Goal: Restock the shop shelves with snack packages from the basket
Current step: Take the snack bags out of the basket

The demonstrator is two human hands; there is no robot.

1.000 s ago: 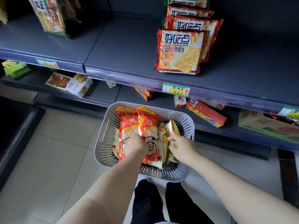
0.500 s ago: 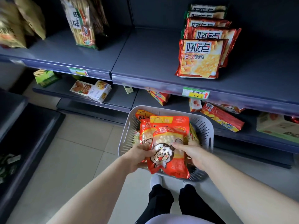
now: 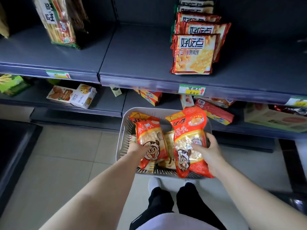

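Observation:
A pale grey slotted basket (image 3: 123,135) sits on the floor in front of the shelves. My left hand (image 3: 137,147) grips a red-orange snack bag (image 3: 150,140) with a cartoon face, standing up inside the basket. My right hand (image 3: 208,151) holds a second bag of the same kind (image 3: 189,140), lifted over the basket's right side. More packets lie underneath in the basket, mostly hidden. The dark grey upper shelf (image 3: 139,60) has bare room left of a row of red biscuit packs (image 3: 193,53).
A tall cracker pack (image 3: 61,20) stands at the upper shelf's left. The lower shelf carries boxes (image 3: 73,96), red packets (image 3: 214,112) and a carton (image 3: 272,117). A dark counter edge (image 3: 15,146) runs along the left. My feet (image 3: 172,196) are just behind the basket.
One bag was held by both hands half a second ago. Now each hand has its own bag, and the right one has moved to the right and up.

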